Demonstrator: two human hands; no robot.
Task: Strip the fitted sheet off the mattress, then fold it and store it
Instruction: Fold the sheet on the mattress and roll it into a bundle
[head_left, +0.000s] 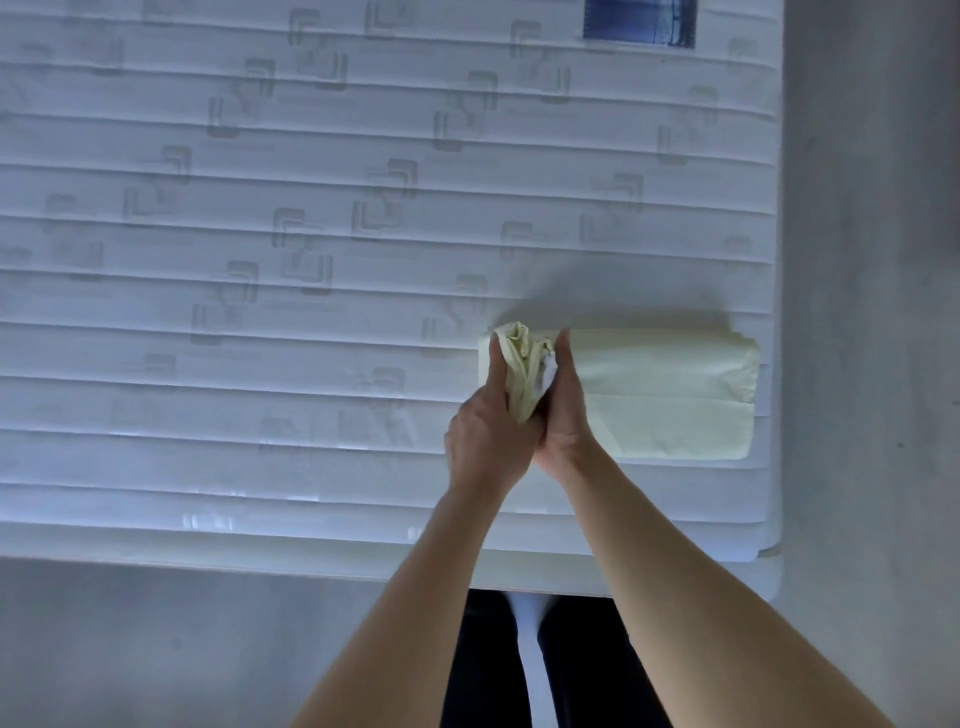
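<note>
From the head view, the pale fitted sheet (665, 395), folded small, lies near the mattress's (260, 260) front right corner; soft, light, likely to spring open; left hand (483, 431) and right hand (563, 415) both grip its bunched left end; nothing obstructs it; a blue label (639, 23) sits far off.

From my remote feed I can read no text; the mattress (311, 156) carries a repeating woven emblem of interlocked squares with faint lettering beside each, too blurred for me to make out; a blue label (639, 23) at its far edge shows no legible words either.
</note>
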